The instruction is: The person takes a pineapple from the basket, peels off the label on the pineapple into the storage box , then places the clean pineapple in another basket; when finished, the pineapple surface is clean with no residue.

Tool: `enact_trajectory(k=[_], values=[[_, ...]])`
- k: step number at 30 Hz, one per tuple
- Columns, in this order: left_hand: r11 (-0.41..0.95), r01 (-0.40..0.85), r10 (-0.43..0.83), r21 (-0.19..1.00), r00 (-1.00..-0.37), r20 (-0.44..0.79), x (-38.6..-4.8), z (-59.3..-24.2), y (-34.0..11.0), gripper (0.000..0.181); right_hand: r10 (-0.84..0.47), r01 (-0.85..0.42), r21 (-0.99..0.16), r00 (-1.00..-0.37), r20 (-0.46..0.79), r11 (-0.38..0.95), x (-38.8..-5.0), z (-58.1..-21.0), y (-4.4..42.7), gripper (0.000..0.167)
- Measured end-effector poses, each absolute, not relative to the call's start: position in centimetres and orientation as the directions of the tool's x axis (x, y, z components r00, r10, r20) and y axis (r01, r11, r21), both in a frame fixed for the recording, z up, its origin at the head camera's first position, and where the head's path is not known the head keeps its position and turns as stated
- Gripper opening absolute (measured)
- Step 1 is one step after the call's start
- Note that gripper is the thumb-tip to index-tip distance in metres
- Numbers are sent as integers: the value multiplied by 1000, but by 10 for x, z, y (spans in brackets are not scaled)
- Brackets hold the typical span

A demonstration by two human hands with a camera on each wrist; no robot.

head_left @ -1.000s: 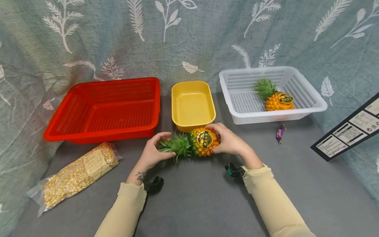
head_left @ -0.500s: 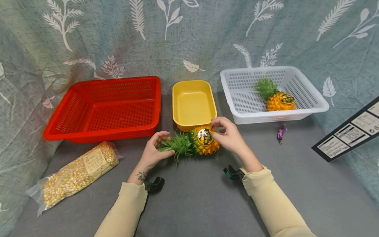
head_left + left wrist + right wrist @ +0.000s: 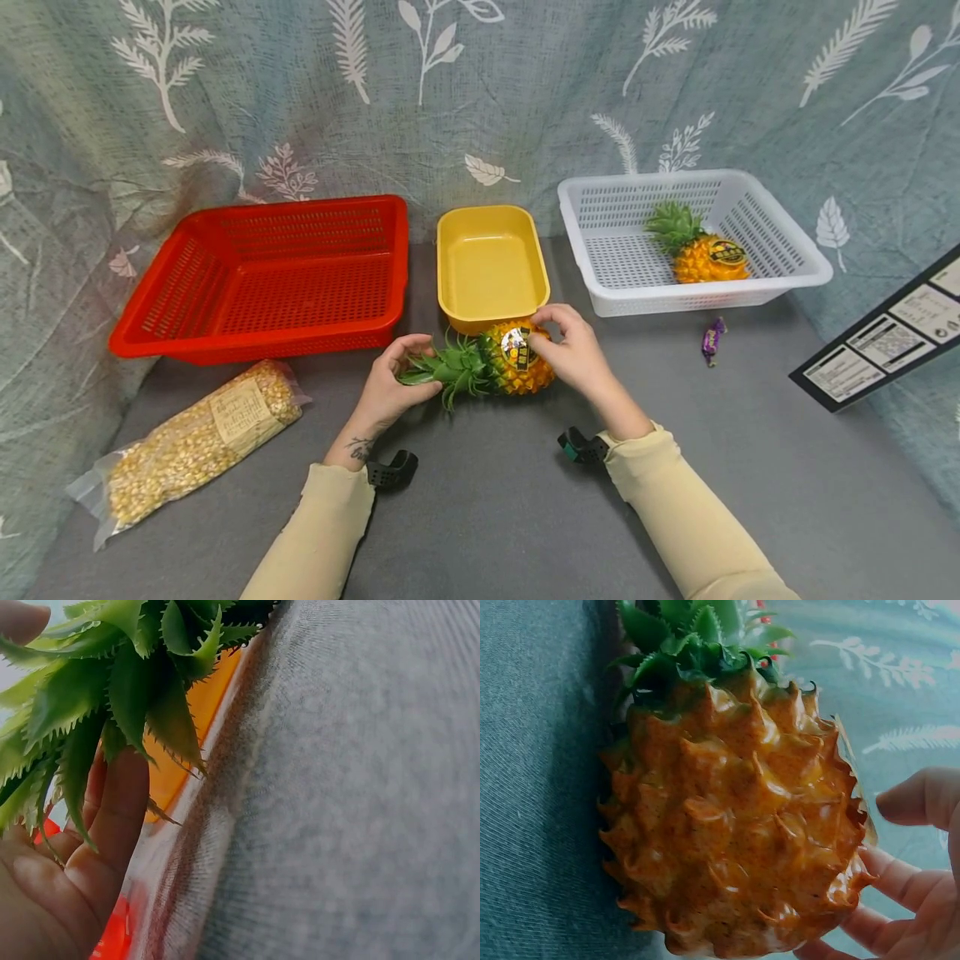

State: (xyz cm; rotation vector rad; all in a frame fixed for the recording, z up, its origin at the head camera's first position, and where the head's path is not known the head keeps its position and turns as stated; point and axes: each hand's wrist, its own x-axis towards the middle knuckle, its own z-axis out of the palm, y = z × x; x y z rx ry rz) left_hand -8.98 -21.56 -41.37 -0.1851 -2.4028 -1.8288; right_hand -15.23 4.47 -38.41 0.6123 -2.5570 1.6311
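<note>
A toy pineapple [image 3: 517, 375] lies sideways on the grey table, its leafy crown [image 3: 457, 367] to the left and a round label [image 3: 516, 347] on top. My left hand [image 3: 392, 385] holds the crown between thumb and fingers; in the left wrist view, fingers [image 3: 124, 802] lie behind the leaves [image 3: 67, 705]. At the fruit's upper right is my right hand [image 3: 576, 350], thumb by the label's edge. The right wrist view has its thumb [image 3: 919, 796] beside the spiky orange body [image 3: 735, 817], with other fingers [image 3: 900, 881] against the far side, partly hidden.
A red basket [image 3: 255, 343] stands back left, a yellow tray [image 3: 495, 320] behind the pineapple. A white basket [image 3: 712, 293] holds another pineapple [image 3: 708, 258]. Also around: a corn bag [image 3: 187, 442], purple candy [image 3: 712, 342] and a black-edged box [image 3: 885, 333].
My right hand has gone from gripping the pineapple's right end to resting higher on it, thumb shifting up to the label. My left hand remains on the crown.
</note>
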Motion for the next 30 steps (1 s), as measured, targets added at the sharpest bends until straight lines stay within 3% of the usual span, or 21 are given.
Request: enact_trajectory(k=[14,21,30], values=[[249,179,26,952,-984,178,-89,-413,-215,57,-277,-401,-854,-906,319,331,-150,-388,41,12],[265,161,21,951,-987,162,-82,-398,-209,56,-266,-477,-831,-873,409,287,-150,-388,39,5],[268,163,22,950,-986,163,-78,-386,-204,54,-328,-565,-802,-808,490,194,-151,-385,43,13]])
